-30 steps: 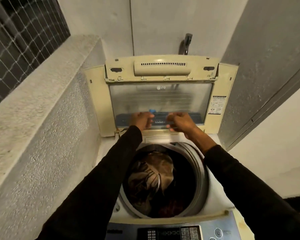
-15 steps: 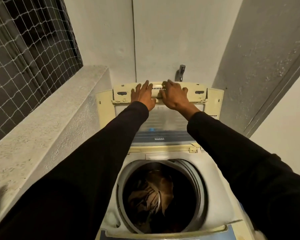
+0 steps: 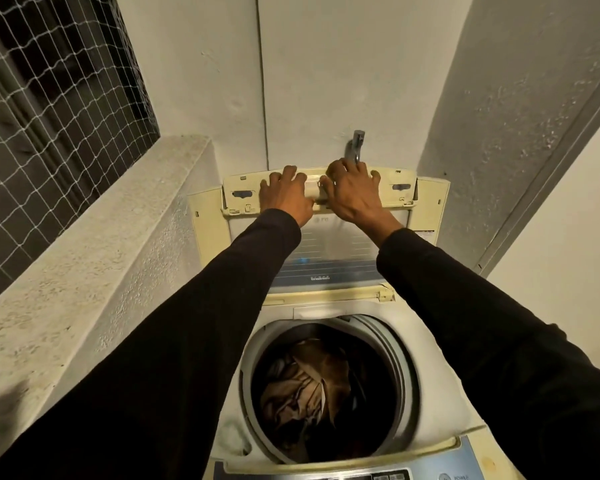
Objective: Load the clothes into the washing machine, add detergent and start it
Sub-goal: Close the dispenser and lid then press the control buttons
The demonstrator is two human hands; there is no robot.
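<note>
I see my left hand (image 3: 284, 199) and right hand (image 3: 352, 194) gripping the raised lid (image 3: 326, 237) at twelve o'clock above the clothes (image 3: 309, 386).

both arms in dark sleeves are stretching forward, side by side. the left hand (image 3: 284, 199) and right hand (image 3: 352, 194) are lying palm down, fingers curling over at their tips.
</note>
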